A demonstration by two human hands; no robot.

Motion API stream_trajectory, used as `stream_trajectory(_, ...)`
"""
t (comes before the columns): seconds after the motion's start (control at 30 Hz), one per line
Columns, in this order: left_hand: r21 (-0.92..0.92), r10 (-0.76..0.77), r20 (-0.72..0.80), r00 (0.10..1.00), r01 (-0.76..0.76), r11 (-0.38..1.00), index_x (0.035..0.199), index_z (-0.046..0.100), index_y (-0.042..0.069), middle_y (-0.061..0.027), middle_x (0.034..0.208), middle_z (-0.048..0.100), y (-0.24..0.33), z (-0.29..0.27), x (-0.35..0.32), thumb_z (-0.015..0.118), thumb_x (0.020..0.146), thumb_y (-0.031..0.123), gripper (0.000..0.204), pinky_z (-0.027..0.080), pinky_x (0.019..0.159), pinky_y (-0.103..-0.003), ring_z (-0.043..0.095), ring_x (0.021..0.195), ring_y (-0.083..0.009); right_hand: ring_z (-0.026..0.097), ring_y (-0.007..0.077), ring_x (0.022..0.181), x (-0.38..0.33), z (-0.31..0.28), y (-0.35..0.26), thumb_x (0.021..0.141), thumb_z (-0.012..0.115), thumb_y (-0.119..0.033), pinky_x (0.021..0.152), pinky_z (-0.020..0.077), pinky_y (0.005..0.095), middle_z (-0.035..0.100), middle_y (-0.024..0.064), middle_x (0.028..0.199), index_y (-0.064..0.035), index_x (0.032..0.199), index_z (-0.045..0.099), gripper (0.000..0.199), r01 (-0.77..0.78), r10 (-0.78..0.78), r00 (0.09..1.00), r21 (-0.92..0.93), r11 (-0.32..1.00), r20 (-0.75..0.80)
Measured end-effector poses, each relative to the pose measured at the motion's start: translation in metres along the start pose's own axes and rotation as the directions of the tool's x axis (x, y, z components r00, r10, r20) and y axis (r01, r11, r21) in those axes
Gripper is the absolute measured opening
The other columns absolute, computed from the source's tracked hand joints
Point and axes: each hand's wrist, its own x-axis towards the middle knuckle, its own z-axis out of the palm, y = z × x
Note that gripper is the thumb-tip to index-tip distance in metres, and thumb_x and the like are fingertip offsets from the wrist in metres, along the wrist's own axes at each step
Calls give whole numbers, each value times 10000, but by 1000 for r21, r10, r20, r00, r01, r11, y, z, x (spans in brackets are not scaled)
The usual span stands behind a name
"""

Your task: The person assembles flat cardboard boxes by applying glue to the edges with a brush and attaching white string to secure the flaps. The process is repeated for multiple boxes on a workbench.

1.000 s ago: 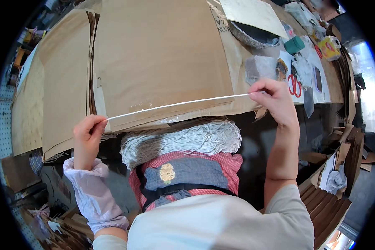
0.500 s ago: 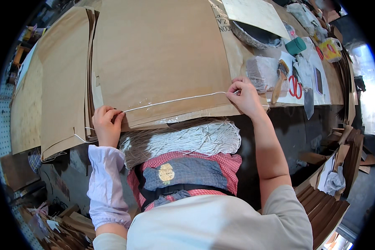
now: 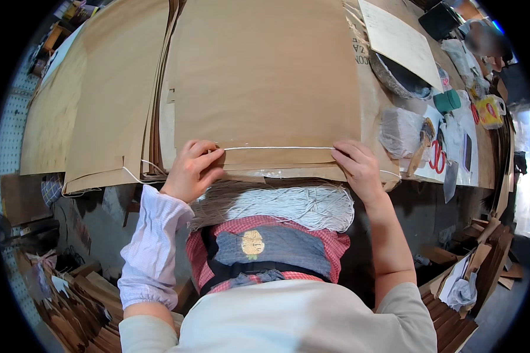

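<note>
A white cord [image 3: 277,148] runs straight across the near part of a brown paper sheet [image 3: 265,76]. At its left end my left hand [image 3: 189,170] presses it to the paper with the fingertips, the thumb slightly apart from them. My right hand [image 3: 357,169] holds down the cord's right end, its fingers bent over the paper and the fingertips partly hidden. Close to my waist, below the table edge, lies a thick bundle of white cords [image 3: 288,206]. Left of the sheet stands a stack of brown paper [image 3: 115,88] with a cord loop at its near edge.
To the right on the table lie red-handled scissors [image 3: 437,154], a brush [image 3: 421,147], a plastic-wrapped block [image 3: 399,130], a green-lidded jar [image 3: 447,101] and a dark basin [image 3: 403,76] under a pale board [image 3: 400,38]. Brown cardboard pieces [image 3: 453,317] are stacked at lower right.
The cord, slanted before, now lies level and straight along the sheet. My right hand has come down toward the near edge; my left hand's pinch has loosened into pressing fingertips. The view has shifted.
</note>
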Motion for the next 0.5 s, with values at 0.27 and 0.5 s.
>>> stream_trajectory(0.27,-51,-413,-170,895,411,910,829,606,-15,-129,803,604,-17,8,15,680,782,112,154,460,635,-377,585,719,-312,612,241,713,20,15,-1,729,724,-75,626,489,313,621,105,779,-10,852,663,152,-603,582,797,173,779,160)
stream_trajectory(0.5,385,-205,-314,927,321,865,1063,507,23,-151,984,590,36,33,25,594,805,95,282,442,775,-461,561,930,-368,530,305,1114,25,54,-36,807,659,-181,954,413,403,556,165,1205,-18,1206,533,450,-536,540,835,66,842,-106)
